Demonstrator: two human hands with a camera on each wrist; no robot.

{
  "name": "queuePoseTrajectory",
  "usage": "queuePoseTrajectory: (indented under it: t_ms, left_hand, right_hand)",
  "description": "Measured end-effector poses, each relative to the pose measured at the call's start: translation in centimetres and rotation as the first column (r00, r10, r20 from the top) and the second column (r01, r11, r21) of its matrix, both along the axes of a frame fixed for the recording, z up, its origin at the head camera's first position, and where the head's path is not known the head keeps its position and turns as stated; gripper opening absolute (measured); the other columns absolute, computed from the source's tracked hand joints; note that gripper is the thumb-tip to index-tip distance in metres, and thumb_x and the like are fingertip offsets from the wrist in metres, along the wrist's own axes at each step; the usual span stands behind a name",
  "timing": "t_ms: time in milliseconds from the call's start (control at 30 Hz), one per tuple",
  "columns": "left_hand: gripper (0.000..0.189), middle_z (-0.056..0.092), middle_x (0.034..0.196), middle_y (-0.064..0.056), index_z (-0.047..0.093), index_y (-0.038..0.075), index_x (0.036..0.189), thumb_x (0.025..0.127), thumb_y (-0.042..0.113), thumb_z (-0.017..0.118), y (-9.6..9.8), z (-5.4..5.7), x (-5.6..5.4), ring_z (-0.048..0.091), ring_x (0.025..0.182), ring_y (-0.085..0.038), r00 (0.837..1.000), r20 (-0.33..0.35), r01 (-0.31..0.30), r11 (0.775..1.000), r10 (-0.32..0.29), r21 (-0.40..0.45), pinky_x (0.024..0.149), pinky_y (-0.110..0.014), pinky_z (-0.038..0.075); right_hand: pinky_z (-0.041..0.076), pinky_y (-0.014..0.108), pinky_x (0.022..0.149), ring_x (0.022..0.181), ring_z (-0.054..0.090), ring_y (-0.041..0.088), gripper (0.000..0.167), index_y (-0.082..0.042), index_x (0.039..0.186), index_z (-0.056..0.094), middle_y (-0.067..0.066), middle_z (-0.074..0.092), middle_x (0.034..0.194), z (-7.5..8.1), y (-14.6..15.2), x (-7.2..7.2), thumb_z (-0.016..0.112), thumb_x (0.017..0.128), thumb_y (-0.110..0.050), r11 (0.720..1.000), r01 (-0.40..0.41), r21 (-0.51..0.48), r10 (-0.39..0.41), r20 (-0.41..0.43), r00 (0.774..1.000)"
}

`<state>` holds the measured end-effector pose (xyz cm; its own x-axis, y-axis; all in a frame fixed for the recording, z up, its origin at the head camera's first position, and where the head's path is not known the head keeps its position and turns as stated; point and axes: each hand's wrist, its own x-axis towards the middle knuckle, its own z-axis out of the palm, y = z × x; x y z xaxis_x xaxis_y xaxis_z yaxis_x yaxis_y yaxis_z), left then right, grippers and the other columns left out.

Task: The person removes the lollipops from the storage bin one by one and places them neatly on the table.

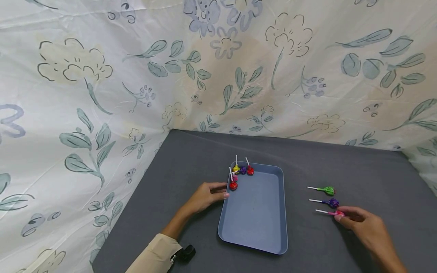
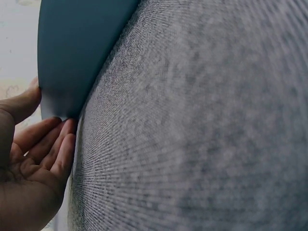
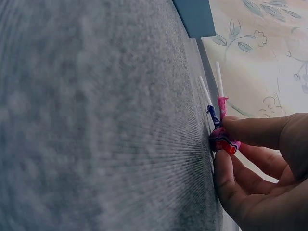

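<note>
My right hand (image 1: 367, 229) pinches the wrapped head of a pink lollipop (image 3: 223, 106) between thumb and fingertips, low over the dark cloth. A purple lollipop (image 1: 334, 203) and a green lollipop (image 1: 329, 190) lie just beyond it, white sticks pointing left. My left hand (image 1: 208, 197) holds the left wall of a blue-grey tray (image 1: 254, 216), thumb at the rim and fingers against the outer side. Gathered in the tray's far left corner are a yellow lollipop (image 1: 236, 169), a purple one, a pink one and two red lollipops (image 1: 233, 185), some sticks crossing the rim.
Dark grey cloth (image 1: 191, 159) covers the table. A white floral curtain (image 1: 218, 76) hangs behind and along the left side. A black strap device (image 1: 187, 253) sits at the left sleeve's cuff, near the tray's front left.
</note>
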<state>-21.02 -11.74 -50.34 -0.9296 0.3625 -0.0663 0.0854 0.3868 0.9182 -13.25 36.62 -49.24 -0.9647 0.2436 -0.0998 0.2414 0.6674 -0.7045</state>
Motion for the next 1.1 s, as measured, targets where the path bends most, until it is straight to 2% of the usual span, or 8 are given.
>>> queuePoseTrajectory:
  t_ms: [400, 667, 1100]
  left_hand:
    - [0.053, 0.069, 0.140, -0.015, 0.067, 0.002, 0.142, 0.099, 0.030, 0.079, -0.06, 0.00, -0.01, 0.070, 0.126, -0.027, 1.000, -0.003, 0.004, 1.000, -0.004, -0.019, 0.102, -0.040, 0.058]
    - [0.053, 0.069, 0.140, -0.015, 0.066, 0.001, 0.142, 0.099, 0.029, 0.079, -0.12, -0.07, -0.04, 0.070, 0.126, -0.027, 1.000, 0.001, 0.003, 1.000, -0.003, -0.011, 0.103, -0.039, 0.058]
    - [0.053, 0.070, 0.139, -0.015, 0.066, 0.002, 0.142, 0.099, 0.030, 0.078, -0.23, 0.10, 0.22, 0.070, 0.125, -0.026, 1.000, -0.001, 0.004, 1.000, -0.004, -0.014, 0.101, -0.039, 0.058]
  right_hand:
    - [0.043, 0.018, 0.065, 0.077, 0.057, -0.014, 0.052, 0.002, 0.127, 0.073, -0.012, 0.078, 0.088, -0.20, -0.08, 0.08, 0.085, 0.093, -0.036, 1.000, -0.016, 0.008, 0.017, -0.022, 1.000]
    - [0.044, 0.014, 0.067, 0.079, 0.060, -0.015, 0.048, 0.003, 0.124, 0.074, -0.013, 0.079, 0.087, -0.37, -0.18, 0.41, 0.086, 0.092, -0.029, 0.999, -0.043, -0.020, 0.042, -0.054, 0.998]
    - [0.045, 0.014, 0.066, 0.077, 0.059, -0.015, 0.044, 0.004, 0.121, 0.075, -0.016, 0.078, 0.086, -0.60, -0.27, 0.76, 0.085, 0.094, -0.028, 1.000, -0.028, -0.006, 0.028, -0.091, 0.995]
